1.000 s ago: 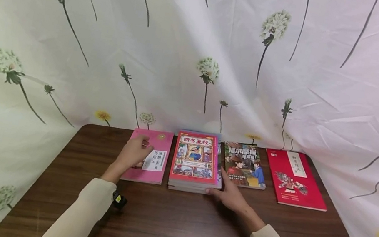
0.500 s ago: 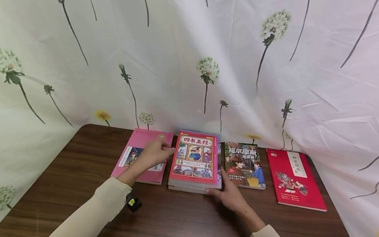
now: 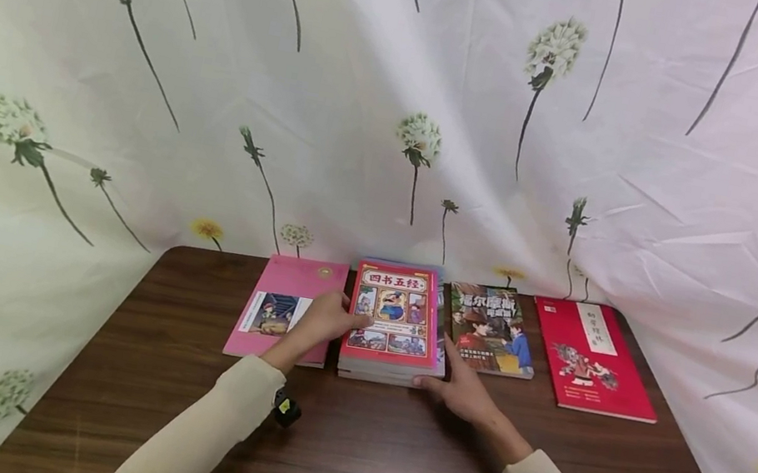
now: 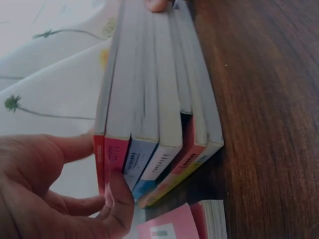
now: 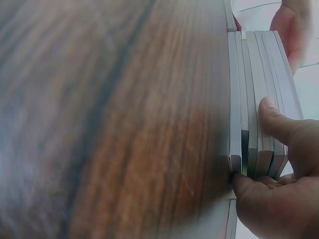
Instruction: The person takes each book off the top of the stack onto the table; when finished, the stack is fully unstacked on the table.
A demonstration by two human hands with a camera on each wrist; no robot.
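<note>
A stack of several books (image 3: 393, 373) lies at the middle of the table, a red comic-style book (image 3: 386, 346) on top. My left hand (image 3: 322, 319) is at the stack's left side, one digit reaching over the red cover. In the left wrist view, the left fingers (image 4: 121, 204) bend against the red and pink spines near the top. My right hand (image 3: 466, 391) grips the stack's front right corner. Its thumb (image 5: 271, 117) presses the page edges, and its other fingers curl around the right side. The lower books stick out unevenly.
Left of the stack lie pink books (image 3: 296, 277), partly behind my left forearm. To the right are a detective-picture book (image 3: 487, 332) and a red book (image 3: 592, 367). A white flower-printed cloth (image 3: 336, 136) hangs behind the brown wooden table (image 3: 341, 450).
My left hand has moved right from over the pink book to the stack's left edge, uncovering more of the pink cover. My right hand stays at the stack's right corner.
</note>
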